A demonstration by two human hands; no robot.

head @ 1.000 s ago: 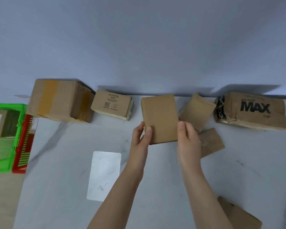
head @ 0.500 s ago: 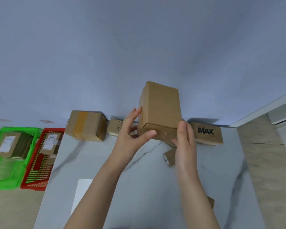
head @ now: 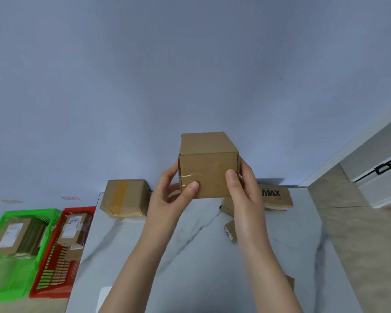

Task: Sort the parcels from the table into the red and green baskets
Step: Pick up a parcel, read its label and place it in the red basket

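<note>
parcel [head: 207, 168] between left hand [head: 167, 195], right hand [head: 244, 195]

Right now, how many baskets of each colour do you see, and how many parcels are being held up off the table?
Green basket: 1
Red basket: 1
Held parcel: 1
Total: 3

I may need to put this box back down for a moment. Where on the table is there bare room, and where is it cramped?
Both hands hold the box above the table. Bare marble lies in front of the taped parcel, between it and the white sheet, and along the right edge below the MAX parcel. The back strip by the wall is crowded.
</note>
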